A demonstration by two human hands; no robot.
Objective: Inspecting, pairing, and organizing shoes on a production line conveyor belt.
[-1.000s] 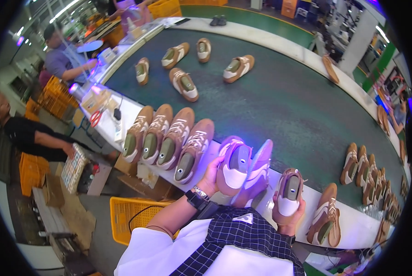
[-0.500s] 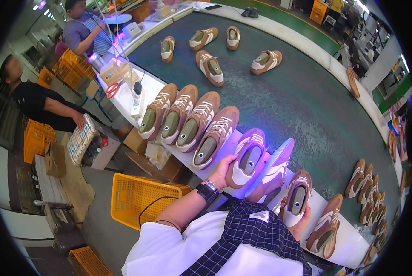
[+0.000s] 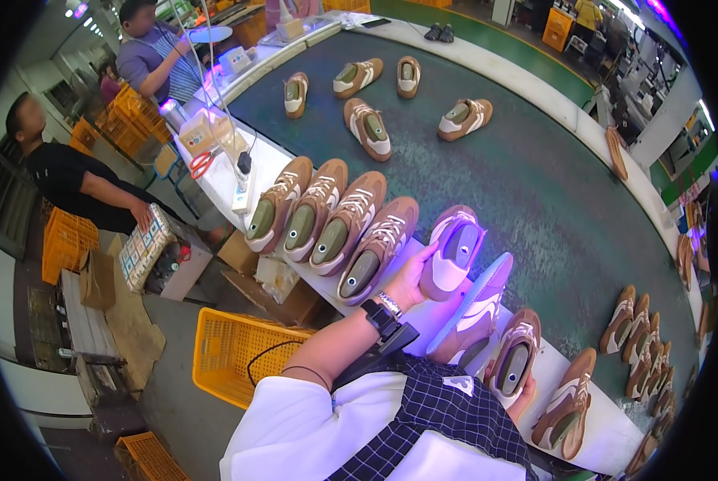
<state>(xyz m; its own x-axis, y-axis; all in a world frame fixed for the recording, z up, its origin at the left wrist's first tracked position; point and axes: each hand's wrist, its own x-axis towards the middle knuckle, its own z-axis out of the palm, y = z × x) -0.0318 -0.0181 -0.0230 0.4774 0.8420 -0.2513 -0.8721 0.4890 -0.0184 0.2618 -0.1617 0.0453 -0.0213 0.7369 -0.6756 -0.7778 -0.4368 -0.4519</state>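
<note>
1 shoe [image 3: 447, 271] is held by the left grip [image 3: 409, 282], another shoe [image 3: 518, 338] by the right grip [image 3: 526, 398]. Bumping the tilted shoe [image 3: 476, 317] is best avoided.

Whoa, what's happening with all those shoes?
A person's left hand holds up a brown-and-white shoe, and their right hand holds another shoe. Between them, a tipped shoe shows its sole. Four laced shoes line up to the left, and five more shoes sit apart on the dark green surface.
</note>
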